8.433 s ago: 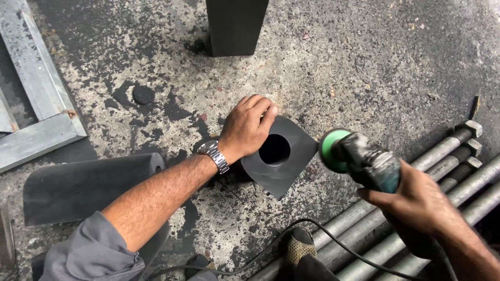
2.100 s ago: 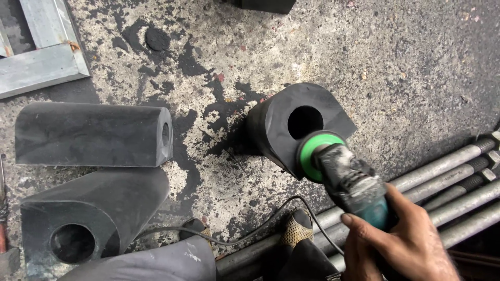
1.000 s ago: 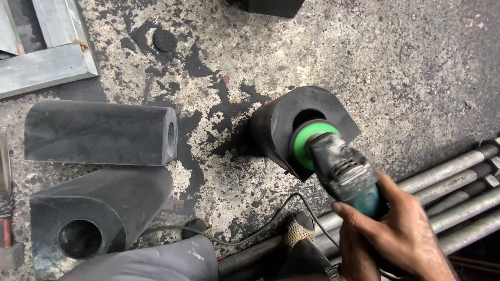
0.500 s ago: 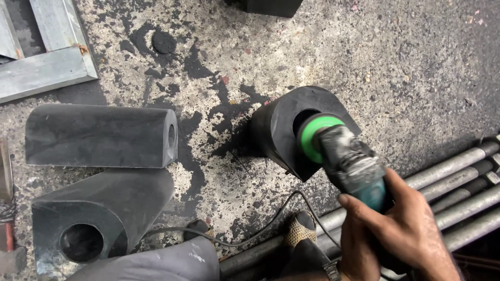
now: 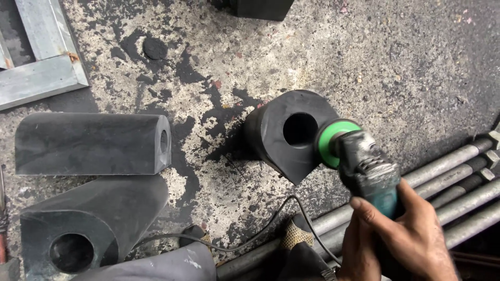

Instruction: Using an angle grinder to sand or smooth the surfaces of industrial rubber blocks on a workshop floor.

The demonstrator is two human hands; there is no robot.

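One grinder, one bored rubber block: head view entry

**Head view, hands**
- My right hand [image 5: 403, 237]: fingers wrapped tight around the rear body of the angle grinder [image 5: 364, 166], thumb lying along its side. I judge the grip sits far back so the hand stays clear of the working end and can steer the head by leverage
- My left hand: not in this view; only a grey sleeve [image 5: 156, 265] crosses the bottom edge

**Head view, item in hand**
- Angle grinder, teal and grey body, green disc [image 5: 333, 143] at the front. Its black cable [image 5: 250, 234] trails back across the floor toward me
- Disc held tilted, its edge against the right side of the block's upper face, just beside the bore

**Head view, workpiece**
- Black rubber block [image 5: 291, 135], rounded on one side, with a round hole through it. It rests on the concrete floor [image 5: 364, 52] with the bored face turned up toward me, which I take to be why the disc can reach it from above
- Position relative to my right hand: up and to the left, ahead of the fingers, separated from them by the length of the tool; hand and block do not touch

**Head view, surroundings**
- Two similar black blocks at left, one lying flat [image 5: 94, 143], one with a large bore [image 5: 88, 229]
- Galvanised rods [image 5: 453, 166] with hex ends lying side by side under my wrist
- Grey steel frame corner [image 5: 47, 67], top left
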